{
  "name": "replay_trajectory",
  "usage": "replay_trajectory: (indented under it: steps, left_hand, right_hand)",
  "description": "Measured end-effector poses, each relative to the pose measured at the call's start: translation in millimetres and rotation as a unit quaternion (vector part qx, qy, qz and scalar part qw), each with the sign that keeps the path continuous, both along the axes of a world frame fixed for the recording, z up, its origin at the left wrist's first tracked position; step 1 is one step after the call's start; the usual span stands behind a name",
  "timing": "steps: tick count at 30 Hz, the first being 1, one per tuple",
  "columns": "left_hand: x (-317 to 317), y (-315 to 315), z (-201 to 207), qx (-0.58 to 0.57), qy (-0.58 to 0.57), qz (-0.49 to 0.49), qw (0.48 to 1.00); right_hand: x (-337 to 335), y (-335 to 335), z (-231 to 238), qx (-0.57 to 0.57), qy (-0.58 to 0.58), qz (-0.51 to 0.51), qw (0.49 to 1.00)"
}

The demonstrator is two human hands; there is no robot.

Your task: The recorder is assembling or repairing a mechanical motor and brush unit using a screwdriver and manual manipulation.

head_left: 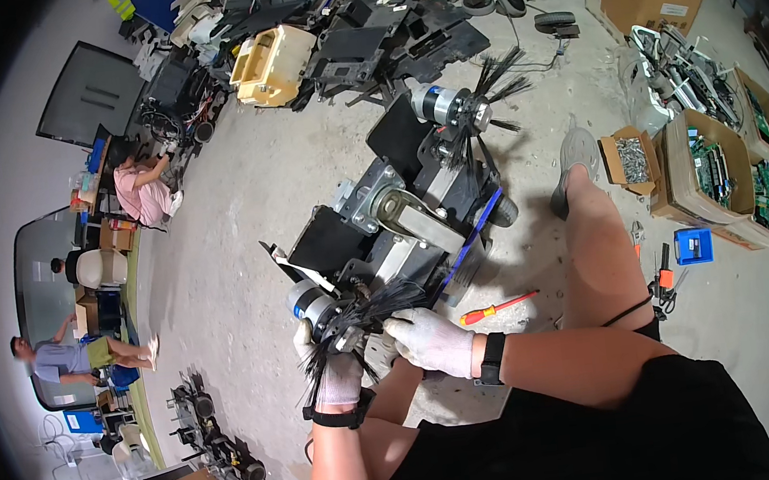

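A partly stripped wheeled machine chassis (420,222) rests on the concrete floor in front of me, a caster bracket (371,199) at its middle. At its near end is a silver cylindrical motor (311,306) with a black bristle brush (375,308). My left hand (338,376), in a white glove, is closed around the near motor, its fingers partly hidden by bristles. My gloved right hand (435,341) has its fingers curled at the brush's right side, pinching at the bristles. A matching motor (440,103) and brush (491,97) sit at the far end.
A red-and-yellow screwdriver (495,309) lies right of my right hand. Farther right are a blue bin (693,246), a small box of screws (629,161) and cartons of circuit boards (691,170). Scrap parts (391,38) pile up ahead. People work at left, one crouching in pink (143,188).
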State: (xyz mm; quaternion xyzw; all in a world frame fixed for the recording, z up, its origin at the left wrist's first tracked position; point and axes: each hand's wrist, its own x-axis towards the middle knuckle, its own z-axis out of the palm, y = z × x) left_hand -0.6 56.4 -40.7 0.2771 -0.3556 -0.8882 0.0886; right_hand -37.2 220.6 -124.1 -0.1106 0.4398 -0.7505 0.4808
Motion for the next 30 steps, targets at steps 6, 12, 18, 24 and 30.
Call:
replay_trajectory:
  steps: [6,12,18,24,30]
  left_hand:
    - [3,-1,-3,0.01,0.012,0.013,1.0]
    - [-3,6,1,0.0,0.021,-0.007,1.0]
    - [-2,-2,-9,-0.004,-0.007,0.038,0.999]
    - [-2,-5,-14,-0.011,0.019,0.008,1.0]
    - [-2,-6,-11,0.018,0.022,0.0,1.0]
  right_hand:
    - [-3,10,39,0.039,-0.116,0.032,0.992]
    - [5,-8,-18,-0.047,-0.162,0.016,0.986]
    - [-20,13,38,-0.095,-0.369,0.091,0.92]
    - [-15,12,48,0.314,0.488,-0.054,0.813]
    - [0,9,46,0.063,0.156,-0.059,0.984]
